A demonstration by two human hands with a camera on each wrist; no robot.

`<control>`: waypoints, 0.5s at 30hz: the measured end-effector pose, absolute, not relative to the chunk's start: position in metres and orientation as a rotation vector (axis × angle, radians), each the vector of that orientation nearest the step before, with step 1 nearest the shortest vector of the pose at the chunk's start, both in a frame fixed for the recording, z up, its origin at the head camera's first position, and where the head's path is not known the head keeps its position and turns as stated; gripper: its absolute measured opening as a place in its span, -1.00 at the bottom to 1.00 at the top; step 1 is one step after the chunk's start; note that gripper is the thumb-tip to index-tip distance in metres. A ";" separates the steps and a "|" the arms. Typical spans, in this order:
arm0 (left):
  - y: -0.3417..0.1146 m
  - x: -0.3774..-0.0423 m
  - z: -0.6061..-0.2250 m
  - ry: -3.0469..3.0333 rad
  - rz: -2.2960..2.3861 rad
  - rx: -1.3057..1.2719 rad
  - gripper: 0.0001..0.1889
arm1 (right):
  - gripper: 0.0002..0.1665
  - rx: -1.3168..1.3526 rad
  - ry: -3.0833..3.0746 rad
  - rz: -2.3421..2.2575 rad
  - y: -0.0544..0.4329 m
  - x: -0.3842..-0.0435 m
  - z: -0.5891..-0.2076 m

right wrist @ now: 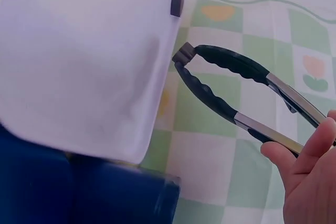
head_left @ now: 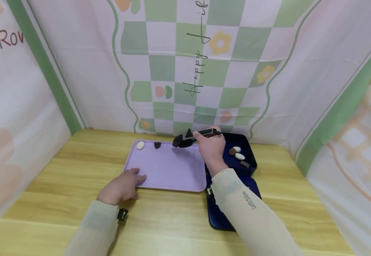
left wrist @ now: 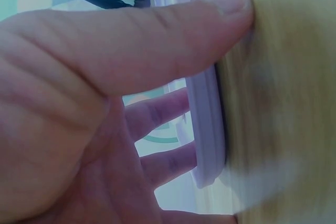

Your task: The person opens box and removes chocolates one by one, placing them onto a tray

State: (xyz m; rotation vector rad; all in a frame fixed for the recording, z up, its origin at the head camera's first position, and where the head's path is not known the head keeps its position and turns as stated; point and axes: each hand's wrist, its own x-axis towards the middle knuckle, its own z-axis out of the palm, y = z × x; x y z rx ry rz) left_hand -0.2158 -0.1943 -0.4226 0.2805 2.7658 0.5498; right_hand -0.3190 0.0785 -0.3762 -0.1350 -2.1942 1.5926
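My right hand [head_left: 213, 149] holds black-and-silver tongs [right wrist: 231, 60] above the right back part of a lilac tray [head_left: 169, 170]. Between the tong tips sits a small dark brown piece [right wrist: 184, 53], chocolate-like, seen best in the right wrist view. My left hand [head_left: 122, 185] rests at the tray's front left corner, its fingers extended against the rim and the thumb [left wrist: 173, 40] apart from them. Along the tray's back edge lie a white oval piece [head_left: 140, 145] and, to its right, a dark brown piece [head_left: 157, 145].
Right of the tray stands a dark blue box [head_left: 252, 158] with several white and brown pieces inside. A matching shallow blue lid or tray [head_left: 220, 222] lies in front of it, partly under my right forearm. Patterned cloth [head_left: 163, 67] hangs behind the wooden table [head_left: 159, 224].
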 end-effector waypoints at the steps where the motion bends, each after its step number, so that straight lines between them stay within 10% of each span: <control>1: -0.194 -0.216 -0.422 2.765 0.549 0.283 -0.29 | -0.53 -0.132 -2.203 1.576 0.076 -0.319 -0.377; 15: -0.195 -0.217 -0.423 2.758 0.549 0.295 -0.28 | -0.49 -0.051 -2.214 1.614 0.067 -0.315 -0.384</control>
